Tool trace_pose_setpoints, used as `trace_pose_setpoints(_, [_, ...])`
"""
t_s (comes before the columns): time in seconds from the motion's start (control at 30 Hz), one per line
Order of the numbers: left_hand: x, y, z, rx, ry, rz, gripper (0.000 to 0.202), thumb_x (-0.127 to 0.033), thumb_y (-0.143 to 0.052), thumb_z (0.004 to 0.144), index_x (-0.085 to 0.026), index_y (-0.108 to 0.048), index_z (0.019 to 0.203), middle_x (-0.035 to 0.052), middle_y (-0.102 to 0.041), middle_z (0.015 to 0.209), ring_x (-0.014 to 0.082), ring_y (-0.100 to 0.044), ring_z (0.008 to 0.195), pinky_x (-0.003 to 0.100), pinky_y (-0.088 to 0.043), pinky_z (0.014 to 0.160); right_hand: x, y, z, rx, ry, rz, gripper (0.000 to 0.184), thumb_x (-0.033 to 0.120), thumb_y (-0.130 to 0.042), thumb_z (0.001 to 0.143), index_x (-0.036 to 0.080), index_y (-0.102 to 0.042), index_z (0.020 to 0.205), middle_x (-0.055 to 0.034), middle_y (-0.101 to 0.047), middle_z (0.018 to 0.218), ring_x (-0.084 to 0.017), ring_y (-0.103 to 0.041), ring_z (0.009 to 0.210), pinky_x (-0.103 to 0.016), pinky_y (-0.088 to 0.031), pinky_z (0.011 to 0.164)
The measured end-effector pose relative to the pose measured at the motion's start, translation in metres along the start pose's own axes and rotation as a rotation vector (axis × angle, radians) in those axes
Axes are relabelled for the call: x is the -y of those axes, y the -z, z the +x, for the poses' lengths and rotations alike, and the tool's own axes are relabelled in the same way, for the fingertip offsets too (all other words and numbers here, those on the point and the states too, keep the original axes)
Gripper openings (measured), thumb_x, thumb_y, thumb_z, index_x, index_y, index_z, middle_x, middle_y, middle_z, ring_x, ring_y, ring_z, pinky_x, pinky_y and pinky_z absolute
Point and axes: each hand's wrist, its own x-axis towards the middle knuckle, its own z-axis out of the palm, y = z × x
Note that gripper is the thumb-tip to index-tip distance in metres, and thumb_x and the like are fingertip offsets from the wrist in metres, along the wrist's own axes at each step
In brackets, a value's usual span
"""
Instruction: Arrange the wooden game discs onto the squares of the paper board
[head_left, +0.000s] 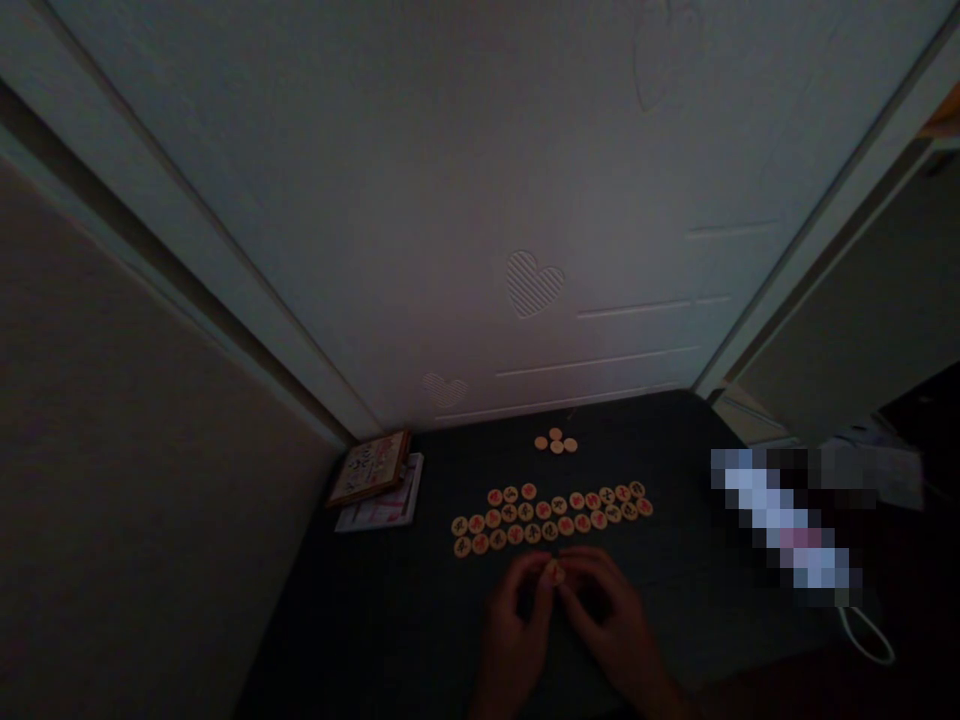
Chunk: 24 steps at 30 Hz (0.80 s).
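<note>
Both my hands meet low in the middle of the view over a dark table (390, 630). My left hand (516, 620) and my right hand (611, 615) pinch one round wooden game piece (555, 572) between their fingertips. Just beyond them lie rows of several round wooden pieces (551, 518) marked in red and black. A small cluster of plain pieces (556, 441) lies farther back near the wall.
A flat box (370, 467) lies on a printed sheet (386, 505) at the table's back left. A blurred-out object (787, 530) lies to the right, with a white loop (870, 640) near it. A white panel with heart shapes (534, 283) stands behind the table.
</note>
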Motion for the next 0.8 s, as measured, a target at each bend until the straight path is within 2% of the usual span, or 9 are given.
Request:
trace_pose_setpoints(0.17, [-0.004, 0.000, 0.000, 0.029, -0.012, 0.014, 0.029, -0.048, -0.059, 0.095, -0.023, -0.071, 0.103, 0.0073, -0.078, 0.096, 0.0240, -0.074, 0.090, 0.034, -0.061, 0.083, -0.002, 0.003, -0.004, 0.055, 0.119, -0.106, 0.022, 0.029, -0.068, 0.089, 0.032, -0.073, 0.110, -0.0072, -0.073, 0.117, -0.026, -0.070, 0.107, -0.040, -0.058, 0.093])
trace_pose_setpoints(0.33, [-0.005, 0.000, 0.000, 0.034, -0.006, 0.004, 0.034, -0.052, -0.056, 0.095, -0.023, -0.071, 0.102, 0.0082, -0.078, 0.098, 0.0241, -0.074, 0.091, 0.034, -0.060, 0.084, 0.001, 0.017, 0.007, 0.098, 0.210, -0.177, 0.019, 0.029, -0.068, 0.090, 0.033, -0.074, 0.108, -0.0058, -0.076, 0.113, -0.026, -0.071, 0.105, -0.041, -0.059, 0.092])
trace_pose_setpoints(0.5, [-0.001, 0.000, 0.000, 0.010, 0.015, 0.031, 0.036, -0.053, -0.055, 0.096, -0.022, -0.070, 0.108, 0.0080, -0.078, 0.096, 0.0231, -0.074, 0.087, 0.035, -0.059, 0.083, 0.010, 0.034, 0.048, 0.085, 0.239, -0.300, 0.017, 0.034, -0.065, 0.093, 0.028, -0.070, 0.107, -0.0077, -0.074, 0.113, -0.027, -0.068, 0.110, -0.045, -0.053, 0.100])
trace_pose_setpoints(0.57, [0.000, 0.000, -0.001, 0.015, 0.010, 0.044, 0.036, -0.053, -0.055, 0.096, -0.022, -0.070, 0.107, 0.0074, -0.077, 0.092, 0.0227, -0.074, 0.085, 0.034, -0.059, 0.081, 0.015, 0.037, 0.070, 0.150, 0.242, -0.360, 0.018, 0.035, -0.064, 0.094, 0.028, -0.069, 0.109, -0.0075, -0.073, 0.113, -0.026, -0.068, 0.107, -0.042, -0.054, 0.096])
trace_pose_setpoints(0.7, [0.002, -0.001, -0.001, 0.019, -0.012, 0.062, 0.034, -0.052, -0.055, 0.097, -0.022, -0.071, 0.105, 0.0068, -0.077, 0.090, 0.0225, -0.074, 0.084, 0.033, -0.058, 0.080, 0.019, 0.033, 0.112, 0.250, 0.260, -0.485, 0.015, 0.029, -0.061, 0.096, 0.025, -0.068, 0.109, -0.0069, -0.072, 0.114, -0.023, -0.064, 0.109, -0.037, -0.051, 0.097])
trace_pose_setpoints(0.8, [0.003, -0.001, -0.002, 0.016, -0.012, 0.066, 0.033, -0.050, -0.054, 0.097, -0.022, -0.070, 0.106, 0.0071, -0.077, 0.092, 0.0226, -0.074, 0.085, 0.034, -0.058, 0.081, 0.016, 0.025, 0.134, 0.302, 0.229, -0.592, 0.008, 0.024, -0.062, 0.094, 0.023, -0.069, 0.098, -0.0052, -0.073, 0.103, -0.021, -0.065, 0.102, -0.035, -0.050, 0.095])
